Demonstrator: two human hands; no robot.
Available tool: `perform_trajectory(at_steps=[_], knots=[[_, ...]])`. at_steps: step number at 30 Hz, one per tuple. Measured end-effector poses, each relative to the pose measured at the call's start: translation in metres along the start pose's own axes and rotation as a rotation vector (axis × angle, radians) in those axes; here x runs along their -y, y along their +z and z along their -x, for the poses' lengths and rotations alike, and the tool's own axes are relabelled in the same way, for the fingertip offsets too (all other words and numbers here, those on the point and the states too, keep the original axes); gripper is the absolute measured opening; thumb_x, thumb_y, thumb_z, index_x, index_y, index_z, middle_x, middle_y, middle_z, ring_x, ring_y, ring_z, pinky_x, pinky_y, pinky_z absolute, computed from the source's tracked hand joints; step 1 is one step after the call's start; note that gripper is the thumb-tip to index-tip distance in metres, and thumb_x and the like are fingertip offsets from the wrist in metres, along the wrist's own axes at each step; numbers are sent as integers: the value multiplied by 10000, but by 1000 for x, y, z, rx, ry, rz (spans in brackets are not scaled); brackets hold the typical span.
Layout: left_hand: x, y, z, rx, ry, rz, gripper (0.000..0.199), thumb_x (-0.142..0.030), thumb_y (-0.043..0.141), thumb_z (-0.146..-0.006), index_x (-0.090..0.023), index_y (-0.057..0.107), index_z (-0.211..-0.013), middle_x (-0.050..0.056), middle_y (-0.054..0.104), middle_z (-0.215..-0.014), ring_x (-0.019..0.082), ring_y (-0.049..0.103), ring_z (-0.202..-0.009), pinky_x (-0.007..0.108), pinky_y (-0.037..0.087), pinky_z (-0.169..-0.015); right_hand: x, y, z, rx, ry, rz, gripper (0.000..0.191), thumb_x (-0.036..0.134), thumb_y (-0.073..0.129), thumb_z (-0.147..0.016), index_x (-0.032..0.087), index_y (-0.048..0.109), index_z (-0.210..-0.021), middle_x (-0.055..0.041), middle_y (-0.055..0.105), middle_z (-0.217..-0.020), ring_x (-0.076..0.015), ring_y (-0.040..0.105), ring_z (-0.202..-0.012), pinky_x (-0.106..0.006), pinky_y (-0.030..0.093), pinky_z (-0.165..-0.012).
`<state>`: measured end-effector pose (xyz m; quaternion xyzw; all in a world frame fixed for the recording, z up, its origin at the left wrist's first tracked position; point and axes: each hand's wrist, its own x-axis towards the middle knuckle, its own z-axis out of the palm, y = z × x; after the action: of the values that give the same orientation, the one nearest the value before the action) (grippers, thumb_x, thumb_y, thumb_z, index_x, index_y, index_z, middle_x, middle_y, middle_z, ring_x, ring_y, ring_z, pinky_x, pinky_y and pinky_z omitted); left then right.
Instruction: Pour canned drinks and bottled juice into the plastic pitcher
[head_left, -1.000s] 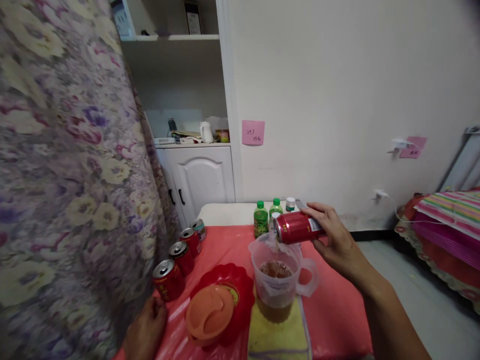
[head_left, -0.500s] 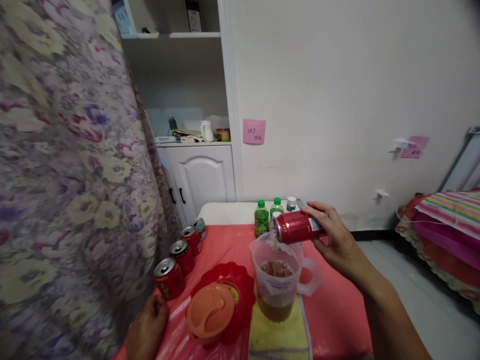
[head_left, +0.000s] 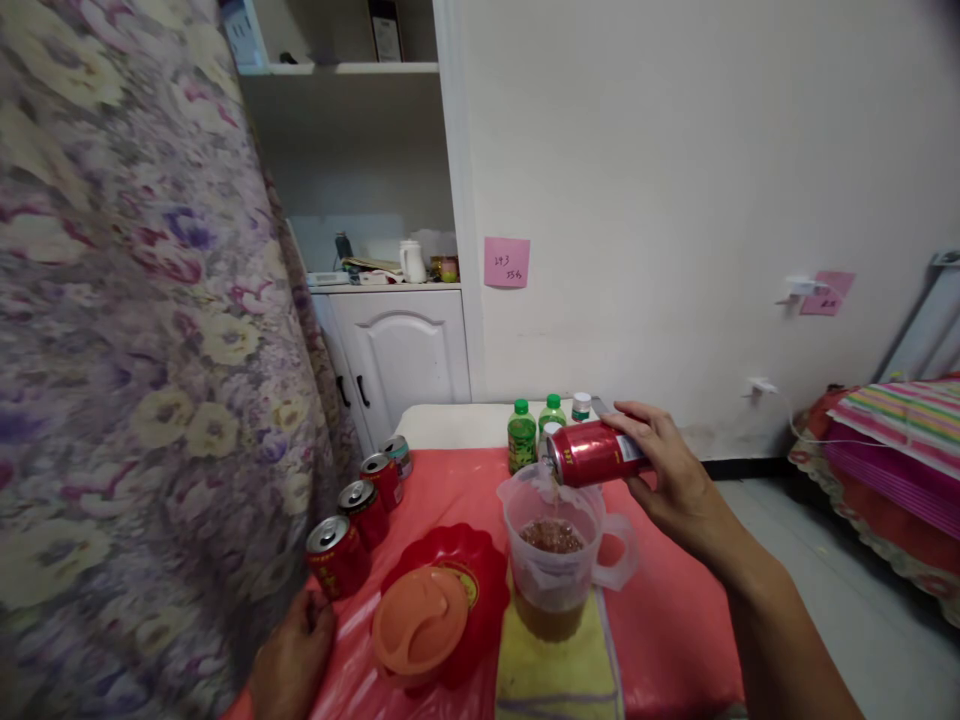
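My right hand [head_left: 667, 475] grips a red drink can [head_left: 592, 453], tipped nearly level with its opening over a translucent plastic measuring jug [head_left: 559, 570]. A thin stream of brown liquid falls from the can into the jug, where bubbles cover the surface. The jug stands on a folded yellow cloth [head_left: 559, 680], its handle to the right. At the table's left edge my left hand [head_left: 296, 650] rests with fingers curled in, nothing seen in them. Just beyond it stands another red can [head_left: 337, 560].
More cans [head_left: 364, 512] line the left edge. An orange divided bowl [head_left: 420, 622] sits on a red scalloped plate [head_left: 491, 600] left of the jug. Green-capped bottles [head_left: 521, 440] stand behind the jug on the red-covered table [head_left: 457, 490]. A floral curtain [head_left: 150, 350] hangs close at left.
The stream from the can looks thinner, and the liquid in the jug is more covered in bubbles. Both hands hold nearly the same positions.
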<state>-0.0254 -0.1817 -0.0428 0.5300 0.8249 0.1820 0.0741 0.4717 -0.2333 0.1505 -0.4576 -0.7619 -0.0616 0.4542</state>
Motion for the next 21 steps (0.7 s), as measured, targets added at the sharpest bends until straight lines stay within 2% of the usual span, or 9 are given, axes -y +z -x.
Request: perform_trajectory(at_steps=[7,12,21], knots=[[-1,-2,2,17,-6,4,302,-473,305,-950,-266,523,-981,141,773,-990,341,733,-905,333,432,-674,0,2,0,0,-2,-9,753,-50,462,-823,371,426,-1447,-78,435,-1463,-257,432,-1394,-547,455,-1141],[-1,-1,2,-26,16,-1,284,-464,334,-948,-265,537,-949,128,781,-944,323,738,-841,320,422,-636,1,1,0,9,3,-15,767,-57,453,-817,376,425,-1449,-71,430,-1466,-248,428,-1396,-530,458,-1142],[2,3,-2,-26,9,-5,289,-468,344,-953,-262,546,-933,131,783,-924,323,739,-823,318,415,-630,4,-1,-1,8,1,-7,763,-56,463,-818,374,422,-1448,-75,437,-1464,-254,431,-1397,-542,445,-1151]])
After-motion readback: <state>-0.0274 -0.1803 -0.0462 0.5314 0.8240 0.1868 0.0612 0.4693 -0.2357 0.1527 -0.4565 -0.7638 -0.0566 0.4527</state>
